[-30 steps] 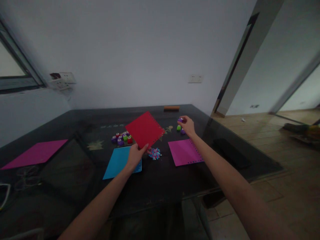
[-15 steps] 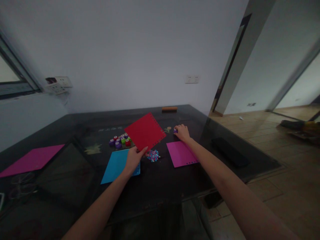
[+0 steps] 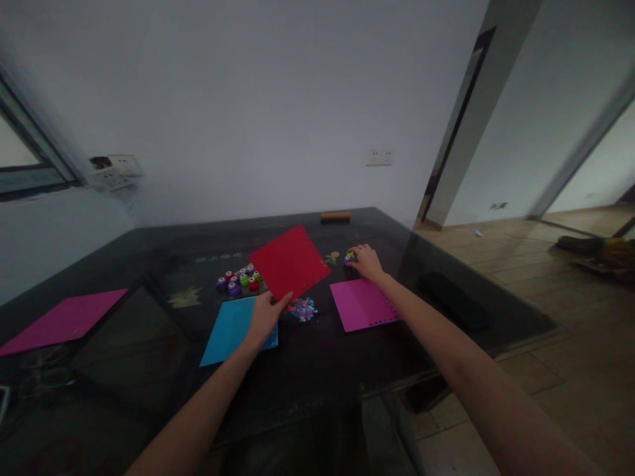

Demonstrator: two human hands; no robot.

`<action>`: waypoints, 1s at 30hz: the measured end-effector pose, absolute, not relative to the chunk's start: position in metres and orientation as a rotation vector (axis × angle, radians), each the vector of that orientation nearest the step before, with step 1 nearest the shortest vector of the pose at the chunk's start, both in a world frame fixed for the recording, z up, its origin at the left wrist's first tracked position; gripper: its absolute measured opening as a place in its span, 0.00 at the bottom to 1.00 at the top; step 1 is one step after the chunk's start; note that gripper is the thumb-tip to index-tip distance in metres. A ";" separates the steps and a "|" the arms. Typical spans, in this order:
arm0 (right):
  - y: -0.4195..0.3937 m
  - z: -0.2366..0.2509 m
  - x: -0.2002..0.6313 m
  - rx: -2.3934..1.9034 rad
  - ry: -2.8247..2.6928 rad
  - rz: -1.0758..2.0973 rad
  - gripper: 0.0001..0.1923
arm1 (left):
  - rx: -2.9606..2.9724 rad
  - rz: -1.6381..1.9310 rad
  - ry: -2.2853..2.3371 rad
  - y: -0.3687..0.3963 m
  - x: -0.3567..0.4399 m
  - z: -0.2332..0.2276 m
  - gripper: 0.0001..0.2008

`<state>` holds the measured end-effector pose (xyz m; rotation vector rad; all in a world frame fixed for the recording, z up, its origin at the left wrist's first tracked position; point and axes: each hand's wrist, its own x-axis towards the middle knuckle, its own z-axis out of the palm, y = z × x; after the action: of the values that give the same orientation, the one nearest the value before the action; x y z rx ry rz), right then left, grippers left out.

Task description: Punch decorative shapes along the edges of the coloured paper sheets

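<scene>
A red square sheet with punched holes along one edge is pinched by my left hand and tilted above the table. Below that hand lies a blue sheet. My right hand is just right of a small purple toy with an eye-like spot and a green one close against it. Its fingers look parted and curved near them; whether they still touch is unclear. A pink sheet with holes lies under my right wrist. Several coloured eye toys cluster left of the red sheet.
A pile of pink, blue and white bits lies between the sheets. Another pink sheet lies far left. A dark flat block sits at right, an orange-brown roll by the back edge of the dark table.
My right hand has shifted slightly right, and the green toy beside the purple one now shows. My left hand and the red sheet have hardly moved.
</scene>
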<state>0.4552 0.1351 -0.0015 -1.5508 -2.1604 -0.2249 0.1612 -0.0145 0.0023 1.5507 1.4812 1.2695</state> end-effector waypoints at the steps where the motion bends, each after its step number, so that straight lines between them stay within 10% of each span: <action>1: 0.135 -0.001 0.456 -1.541 -2.146 -0.209 0.16 | 1.557 1.265 1.484 -0.015 0.161 0.003 0.18; 30: 0.036 0.000 0.407 -0.925 -1.279 1.233 0.16 | 1.489 1.118 1.271 -0.024 0.175 0.007 0.17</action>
<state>0.4068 0.0362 0.0000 -0.9249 -1.2786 1.2333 0.1754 -0.0243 0.0070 1.4892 1.2708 1.1179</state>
